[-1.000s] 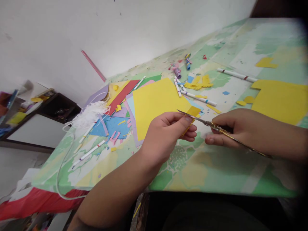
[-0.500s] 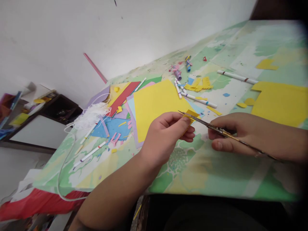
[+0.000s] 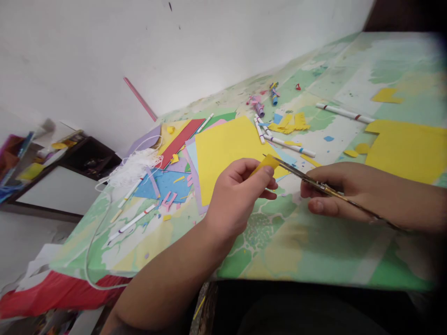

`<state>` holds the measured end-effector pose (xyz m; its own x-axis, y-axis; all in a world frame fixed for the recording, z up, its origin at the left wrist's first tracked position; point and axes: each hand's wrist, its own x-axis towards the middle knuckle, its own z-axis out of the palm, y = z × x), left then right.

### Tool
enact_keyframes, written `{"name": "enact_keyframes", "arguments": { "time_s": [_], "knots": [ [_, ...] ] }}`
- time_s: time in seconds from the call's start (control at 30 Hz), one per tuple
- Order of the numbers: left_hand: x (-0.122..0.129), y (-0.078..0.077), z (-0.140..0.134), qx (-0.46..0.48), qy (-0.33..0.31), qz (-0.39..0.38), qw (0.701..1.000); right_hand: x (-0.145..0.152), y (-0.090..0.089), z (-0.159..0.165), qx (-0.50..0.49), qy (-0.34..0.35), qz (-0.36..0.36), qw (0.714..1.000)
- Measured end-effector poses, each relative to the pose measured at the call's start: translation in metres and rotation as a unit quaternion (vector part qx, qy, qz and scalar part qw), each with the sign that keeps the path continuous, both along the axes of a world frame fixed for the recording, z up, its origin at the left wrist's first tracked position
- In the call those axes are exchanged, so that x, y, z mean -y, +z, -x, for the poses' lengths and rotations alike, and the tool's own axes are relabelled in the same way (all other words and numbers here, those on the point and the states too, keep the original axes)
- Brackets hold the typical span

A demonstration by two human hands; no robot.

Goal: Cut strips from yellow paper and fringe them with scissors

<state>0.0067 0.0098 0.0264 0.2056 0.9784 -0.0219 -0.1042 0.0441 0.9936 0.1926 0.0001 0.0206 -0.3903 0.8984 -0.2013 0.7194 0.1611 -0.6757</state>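
Between the thumb and fingers of my left hand [image 3: 240,190] is pinched a small piece of yellow paper [image 3: 268,162]. My right hand [image 3: 338,190] is closed round a pair of scissors [image 3: 324,188], whose tips point left and reach the yellow piece. The blades look nearly together; whether paper lies between them I cannot tell. Behind my left hand a large yellow sheet [image 3: 226,144] lies on top of other coloured sheets.
Several white markers [image 3: 289,145] and yellow scraps [image 3: 300,122] lie beyond my hands. Another cut yellow sheet [image 3: 408,151] is at the right. White string [image 3: 134,167] sits in a tangle at the left, near blue paper [image 3: 164,184]. Two small rolled paper figures [image 3: 274,95] stand farther back.
The yellow piece in my left hand has turned and now tilts up to the right, with its flat side showing. The scissors have shifted slightly right. Both hands keep their hold.
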Motion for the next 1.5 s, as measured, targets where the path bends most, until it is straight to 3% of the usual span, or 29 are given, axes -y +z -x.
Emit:
{"name": "enact_keyframes", "arguments": {
  "time_s": [0.43,1.03,1.5],
  "knots": [
    [0.0,-0.005,-0.003,-0.035,-0.025,0.01,0.999,-0.003,-0.014,-0.002,0.036,0.014,-0.036,0.999],
    [0.001,-0.006,-0.004,-0.059,-0.022,0.003,0.998,-0.002,-0.012,0.001,0.039,0.003,-0.019,0.999],
    [0.002,-0.006,-0.003,-0.002,-0.043,0.007,0.999,-0.005,-0.014,-0.001,0.034,-0.004,-0.037,0.999]
  ]
}}
